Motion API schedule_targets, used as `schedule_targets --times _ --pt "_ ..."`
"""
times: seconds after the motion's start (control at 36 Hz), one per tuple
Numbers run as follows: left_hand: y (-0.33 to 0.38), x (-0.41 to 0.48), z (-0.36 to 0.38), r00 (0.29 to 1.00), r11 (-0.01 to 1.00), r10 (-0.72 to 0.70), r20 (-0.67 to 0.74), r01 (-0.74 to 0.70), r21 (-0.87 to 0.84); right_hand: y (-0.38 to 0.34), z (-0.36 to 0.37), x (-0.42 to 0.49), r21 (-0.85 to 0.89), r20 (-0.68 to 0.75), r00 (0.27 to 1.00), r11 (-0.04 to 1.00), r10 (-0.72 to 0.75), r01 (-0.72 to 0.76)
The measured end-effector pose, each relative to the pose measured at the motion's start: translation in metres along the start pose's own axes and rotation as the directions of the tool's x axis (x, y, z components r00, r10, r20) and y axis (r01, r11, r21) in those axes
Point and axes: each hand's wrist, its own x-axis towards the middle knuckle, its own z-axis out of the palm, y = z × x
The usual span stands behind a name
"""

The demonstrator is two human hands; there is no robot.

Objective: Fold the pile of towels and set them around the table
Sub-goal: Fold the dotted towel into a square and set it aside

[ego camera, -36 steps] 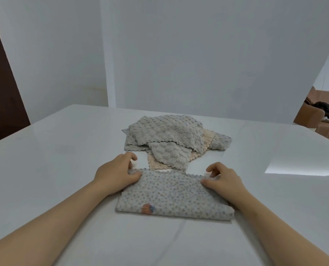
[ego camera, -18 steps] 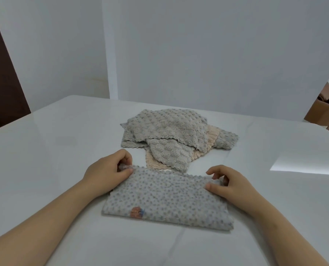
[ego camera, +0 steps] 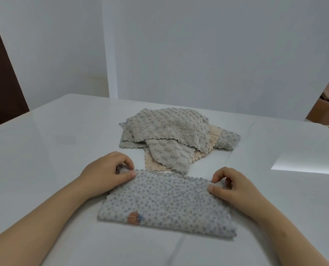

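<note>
both hands pinch the folded towel's far corners

Nubby cloth towel, glossy table

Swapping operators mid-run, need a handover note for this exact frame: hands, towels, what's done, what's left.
Left hand: pinches the far left corner of the dotted towel.
Right hand: pinches its far right corner.
Dotted towel: lies flat on the table in front of the person and looks folded once, with the fold on the near edge.
Pile: crumpled grey towels over a peach towel, just behind the dotted one.
Done: probably the first fold of the dotted towel.
Left: finish folding it and place it, then fold the pile and set the towels around the table. No finished towel is in view.
</note>
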Motion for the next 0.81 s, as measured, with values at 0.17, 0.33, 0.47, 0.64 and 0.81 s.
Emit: schedule_targets --times 0.17,0.33,0.47,0.64,0.81 --pt "0.002 -0.001 -0.004 1.000 1.000 -0.019 0.008 0.019 -0.004 0.000 -0.003 0.000 0.056 0.011 0.999 0.998 0.034 -0.034" --pt "0.002 -0.006 -0.002 0.997 0.999 -0.035 -0.070 0.035 -0.001 0.001 -0.002 0.000 0.005 -0.001 1.000 1.000 0.011 -0.011" --pt "0.001 -0.007 -0.004 0.998 0.999 -0.026 -0.059 0.028 0.028 -0.001 -0.001 -0.002 -0.035 -0.014 1.000 0.999 -0.004 0.004" --pt "0.003 -0.008 -0.002 0.996 0.998 -0.057 -0.069 0.057 0.005 0.000 0.000 -0.003 -0.119 -0.013 0.999 0.992 -0.031 0.029" --pt "0.006 -0.009 -0.002 0.986 0.990 -0.117 -0.120 0.107 -0.091 0.001 0.001 -0.003 -0.093 -0.062 0.998 0.995 -0.029 0.023"
